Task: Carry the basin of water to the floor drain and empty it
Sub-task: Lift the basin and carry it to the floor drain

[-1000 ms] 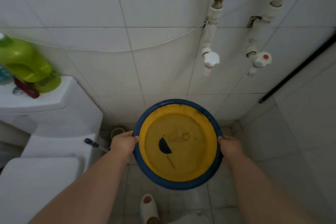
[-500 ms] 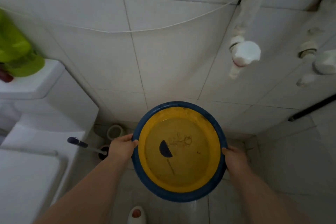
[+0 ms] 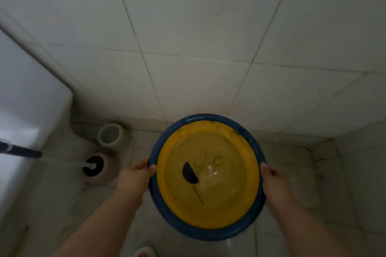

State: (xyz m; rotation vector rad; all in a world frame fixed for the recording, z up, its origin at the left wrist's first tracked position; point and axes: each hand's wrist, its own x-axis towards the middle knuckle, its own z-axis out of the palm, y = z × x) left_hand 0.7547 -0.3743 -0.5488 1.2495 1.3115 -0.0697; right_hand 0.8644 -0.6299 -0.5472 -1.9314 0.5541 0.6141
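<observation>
A round basin (image 3: 206,232), yellow inside with a blue rim, hangs level above the tiled floor near the wall. Shallow water with a few bubbles covers its bottom, and a dark half-round mark shows near the middle. My left hand (image 3: 133,179) grips the rim on the left side. My right hand (image 3: 273,183) grips the rim on the right side. No floor drain shows in this view; the floor under the basin is hidden.
A white toilet (image 3: 27,110) fills the left edge. Beside it stand a toilet brush in its holder (image 3: 93,166) and a white cup-shaped holder (image 3: 110,134). The tiled wall (image 3: 198,37) rises just beyond the basin. A slipper toe (image 3: 144,253) shows at the bottom.
My view has dropped lower and closer to the floor corner; the wall taps and green bottle have left the frame. Both hands keep the same hold on the basin.
</observation>
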